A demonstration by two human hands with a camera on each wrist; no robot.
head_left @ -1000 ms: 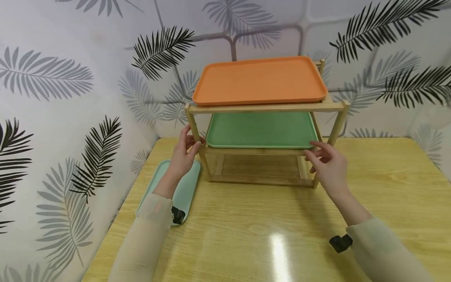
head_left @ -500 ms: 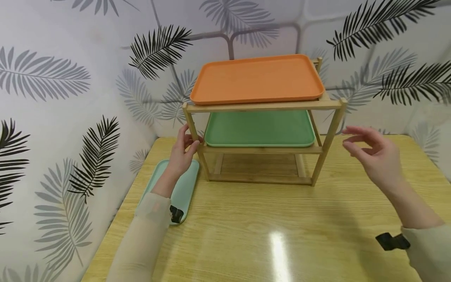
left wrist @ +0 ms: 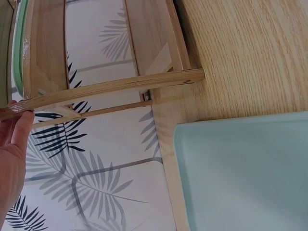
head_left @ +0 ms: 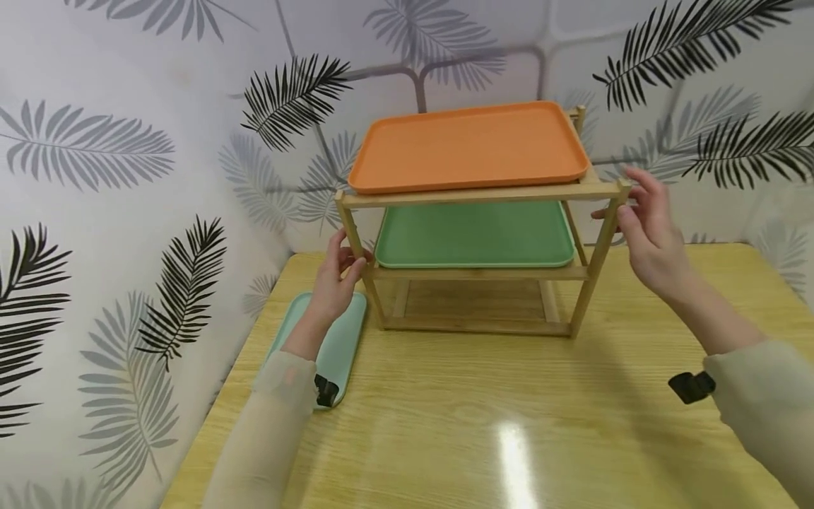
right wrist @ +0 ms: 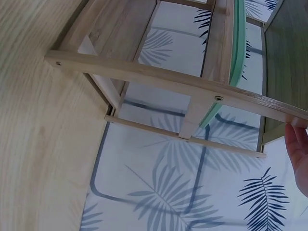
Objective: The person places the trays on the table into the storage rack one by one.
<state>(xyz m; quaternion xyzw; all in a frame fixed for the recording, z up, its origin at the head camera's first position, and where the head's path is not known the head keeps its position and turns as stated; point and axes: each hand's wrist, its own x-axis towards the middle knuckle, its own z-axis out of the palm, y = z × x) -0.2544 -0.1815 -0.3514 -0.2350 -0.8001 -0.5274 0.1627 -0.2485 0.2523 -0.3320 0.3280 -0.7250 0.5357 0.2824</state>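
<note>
A wooden three-tier rack stands on the table against the wall. An orange tray lies on its top tier and a green tray on the middle one; the bottom tier holds no tray. My left hand grips the left front post near the middle tier, thumb in front and fingers reaching behind. Up at the right front post, just below the top rail, my right hand holds on with the thumb at the front and a fingertip showing behind. In the right wrist view the fingers meet that post.
A pale mint tray lies on the table left of the rack, partly under my left forearm. The wooden table reaches back to a leaf-patterned wall, which also closes off the left side.
My right hand has left the green tray's right front corner, swung out to the right, then come up and in to the rack's right front post. The left hand stays on its post.
</note>
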